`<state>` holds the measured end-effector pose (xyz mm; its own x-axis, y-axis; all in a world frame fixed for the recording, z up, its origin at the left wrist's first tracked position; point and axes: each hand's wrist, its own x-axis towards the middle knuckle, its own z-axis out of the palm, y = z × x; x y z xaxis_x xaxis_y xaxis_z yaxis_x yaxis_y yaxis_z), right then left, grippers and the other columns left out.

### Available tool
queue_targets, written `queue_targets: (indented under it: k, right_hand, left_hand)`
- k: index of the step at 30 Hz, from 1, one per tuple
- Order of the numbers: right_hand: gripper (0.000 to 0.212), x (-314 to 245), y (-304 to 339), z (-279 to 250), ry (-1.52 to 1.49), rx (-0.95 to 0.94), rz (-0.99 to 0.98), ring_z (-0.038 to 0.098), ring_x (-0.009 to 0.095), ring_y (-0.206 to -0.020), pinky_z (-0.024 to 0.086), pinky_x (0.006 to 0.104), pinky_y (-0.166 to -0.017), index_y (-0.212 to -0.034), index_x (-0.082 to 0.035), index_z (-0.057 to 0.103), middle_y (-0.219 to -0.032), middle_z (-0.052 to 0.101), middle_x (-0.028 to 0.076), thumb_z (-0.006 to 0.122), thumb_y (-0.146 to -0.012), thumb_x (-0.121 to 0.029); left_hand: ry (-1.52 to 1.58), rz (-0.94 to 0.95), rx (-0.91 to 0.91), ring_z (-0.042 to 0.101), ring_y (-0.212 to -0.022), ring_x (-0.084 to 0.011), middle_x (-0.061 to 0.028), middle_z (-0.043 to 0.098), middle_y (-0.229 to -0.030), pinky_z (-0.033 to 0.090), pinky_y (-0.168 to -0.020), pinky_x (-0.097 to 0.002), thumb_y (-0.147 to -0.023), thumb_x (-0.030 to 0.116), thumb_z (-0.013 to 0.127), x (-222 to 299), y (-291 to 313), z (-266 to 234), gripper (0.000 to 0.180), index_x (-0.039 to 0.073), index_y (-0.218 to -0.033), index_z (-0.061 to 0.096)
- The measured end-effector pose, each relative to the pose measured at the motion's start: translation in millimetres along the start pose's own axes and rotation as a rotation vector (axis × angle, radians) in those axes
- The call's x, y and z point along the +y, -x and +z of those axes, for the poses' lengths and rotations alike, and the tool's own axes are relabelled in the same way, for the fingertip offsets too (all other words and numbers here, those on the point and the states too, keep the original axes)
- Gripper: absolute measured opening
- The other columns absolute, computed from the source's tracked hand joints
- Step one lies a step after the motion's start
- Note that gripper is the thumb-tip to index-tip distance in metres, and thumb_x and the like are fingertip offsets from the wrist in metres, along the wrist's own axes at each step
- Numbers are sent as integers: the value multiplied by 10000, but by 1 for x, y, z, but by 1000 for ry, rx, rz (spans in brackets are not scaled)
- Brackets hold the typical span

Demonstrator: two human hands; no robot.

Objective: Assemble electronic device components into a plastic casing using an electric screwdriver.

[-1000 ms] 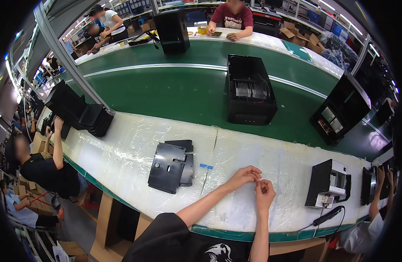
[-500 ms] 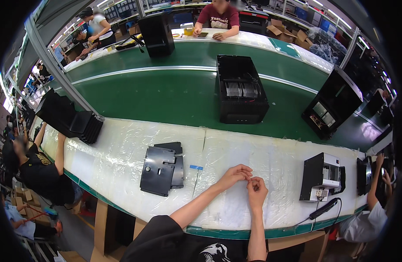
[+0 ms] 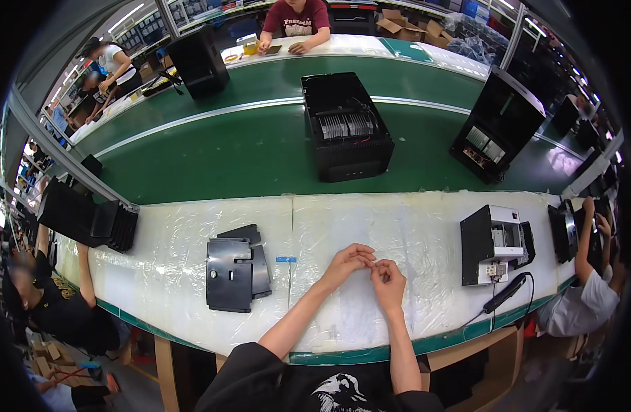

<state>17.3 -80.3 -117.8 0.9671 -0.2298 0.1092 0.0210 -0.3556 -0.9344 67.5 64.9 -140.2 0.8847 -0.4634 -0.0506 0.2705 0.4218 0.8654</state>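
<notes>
Over the middle of the film-covered bench [image 3: 343,213], my left hand [image 3: 349,264] and my right hand [image 3: 389,283] meet with their fingertips close together. Both are closed in a pinch. Anything between the fingers is too small to make out. To the left of them lie black panels [image 3: 231,276], overlapping in a small pile. A short blue strip [image 3: 286,259] is stuck to the bench between that pile and my left hand.
Right on the bench stand a white-and-black boxy device [image 3: 490,246] and a corded black hand tool [image 3: 505,294]. Across the green conveyor [image 3: 226,147] sit an open black case [image 3: 346,130] and another case [image 3: 499,127]. Co-workers flank me; stacked black parts [image 3: 114,223] lie left.
The whole view has shifted, so bench and conveyor things appear further left. My hands stay pinched together over the bench, with only slight finger movement.
</notes>
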Motion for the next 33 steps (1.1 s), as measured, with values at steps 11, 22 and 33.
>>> queue_targets:
  k: [11,22,33]
  right_hand:
    - [102,5,-3,1,-6,9,10,442,55,-503,346,217,-480,-857,-41,600,-580,557,-4,646,-767,-54]
    - [101,4,-4,-1,-26,2,34,419,43,-503,333,212,-482,-856,-43,597,-577,551,-16,643,-767,-48]
    - [63,8,-5,-4,-43,-45,55,441,14,-578,327,178,-528,-860,-20,574,-614,543,-36,604,-805,-25]
  left_hand:
    - [12,-5,6,582,-932,-158,-119,583,-1031,464,-894,-311,-816,-41,476,1,-3,0,325,-35,-1139,510]
    - [3,-17,15,579,-939,-163,-127,590,-1043,460,-905,-318,-820,-33,477,4,-3,5,322,-38,-1140,508]
    - [-13,-32,29,597,-924,-168,-114,605,-1012,472,-870,-292,-823,-16,484,4,-5,7,310,-38,-1130,521]
